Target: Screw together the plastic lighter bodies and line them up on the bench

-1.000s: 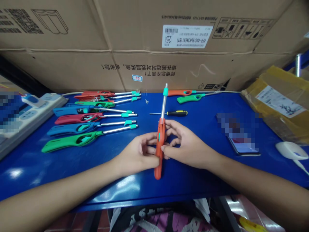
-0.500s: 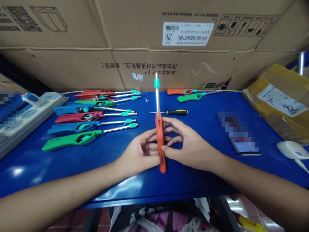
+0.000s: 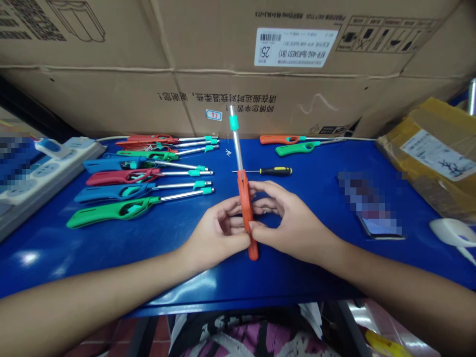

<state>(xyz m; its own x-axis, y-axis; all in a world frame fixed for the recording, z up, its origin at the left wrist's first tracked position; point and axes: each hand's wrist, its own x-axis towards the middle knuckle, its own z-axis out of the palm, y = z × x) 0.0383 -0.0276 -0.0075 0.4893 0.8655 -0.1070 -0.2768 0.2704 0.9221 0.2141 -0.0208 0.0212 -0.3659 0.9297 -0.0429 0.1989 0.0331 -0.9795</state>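
— Blue worktop [image 3: 92, 253], backed by tall printed cardboard [image 3: 111, 99]. Anything changed at the point of work?

— Yes. Within the last second, a shift of lean on the orange gas lighter [image 3: 246, 203]: from rightward to leftward at the barrel end. Also turned more edge-on, with no teal trigger plain to see.

— Meaning for the work?

— By judgement only: handling in progress, nothing set down yet. Liable to roll if pressed from one side alone.

— State of the grip?

— With the left hand [image 3: 215, 235]: closed to the handle's width, thumb in front, fingers partly hidden behind. With the right hand [image 3: 293, 223]: a looser pinch on the opposite side, palm clear. Impossible to tell the exact contact behind the handle.

— Location?

— Upright but tilted, between both hands, over the worktop. In this view, across the shaft of a screwdriver [image 3: 275, 171].

— Remaining surface and room?

— To the left, a row of lighters [image 3: 113, 211] beside a white power strip [image 3: 44, 173]. At the back right, a pair of lighters [image 3: 280, 140]. Farther right, a phone [image 3: 383, 226], partly blurred, and a taped carton [image 3: 420, 163].
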